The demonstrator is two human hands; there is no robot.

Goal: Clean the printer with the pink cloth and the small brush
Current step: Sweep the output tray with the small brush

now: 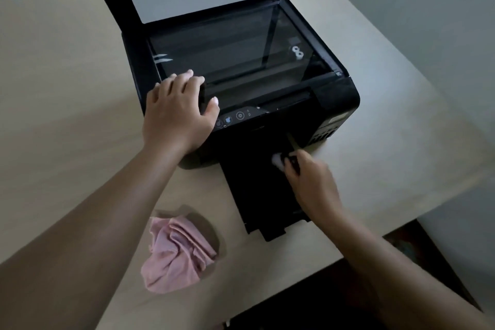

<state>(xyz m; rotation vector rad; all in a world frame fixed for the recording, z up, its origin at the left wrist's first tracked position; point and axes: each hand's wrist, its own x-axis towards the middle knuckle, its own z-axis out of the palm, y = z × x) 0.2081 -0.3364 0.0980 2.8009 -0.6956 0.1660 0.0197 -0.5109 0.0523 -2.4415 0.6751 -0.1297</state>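
Beige table, black printer, right hand gripping brush

Dim, soft daylight, motion blur, wide-angle bowing

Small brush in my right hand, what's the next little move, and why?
Probably sweep the small brush outward along the output tray: the right hand pinches it with its white bristles at the tray's inner end, the left hand rests on the printer, and the pink cloth lies aside.

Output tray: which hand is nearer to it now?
Right. The right hand is over the output tray, gripping the small brush; the left hand rests on the front-left top corner of the printer.
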